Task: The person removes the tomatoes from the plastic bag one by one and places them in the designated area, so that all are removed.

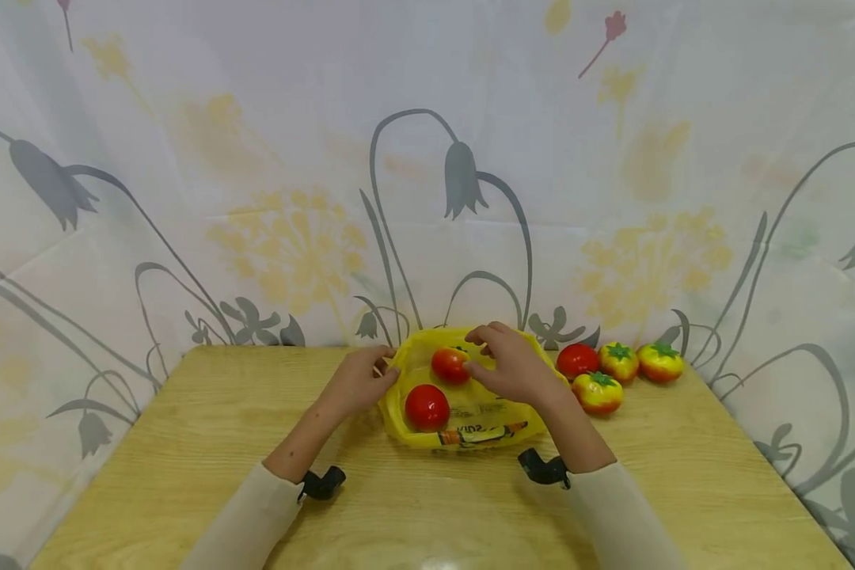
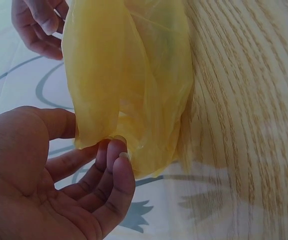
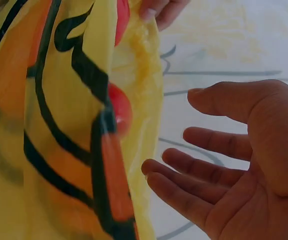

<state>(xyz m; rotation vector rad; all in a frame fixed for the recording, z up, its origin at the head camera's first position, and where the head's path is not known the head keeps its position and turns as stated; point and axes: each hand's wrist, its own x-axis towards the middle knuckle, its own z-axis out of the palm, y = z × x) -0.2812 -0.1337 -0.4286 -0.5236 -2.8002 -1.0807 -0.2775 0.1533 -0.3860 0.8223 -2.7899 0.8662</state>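
Note:
A yellow plastic bag (image 1: 502,416) with dark printing lies mouth-up on the table. Two shiny tomatoes are inside: a plain red tomato (image 1: 427,408) near the front and a red tomato with a green top (image 1: 449,366) behind it. My left hand (image 1: 359,381) pinches the bag's rim at the left; in the left wrist view thumb and fingers meet on the yellow film (image 2: 98,75). Over the bag's right side hovers my right hand (image 1: 513,366), fingers spread and holding nothing. Its palm (image 3: 264,165) shows bare in the right wrist view, beside the bag's opening.
Right of the bag sit another red tomato (image 1: 578,360) and several yellow-and-red fruits (image 1: 598,393) with green leafy tops, grouped together. The wooden table (image 1: 413,507) ends at the back against a flower-printed cloth (image 1: 292,142). Each sleeve (image 1: 252,514) has a black wrist piece beside it.

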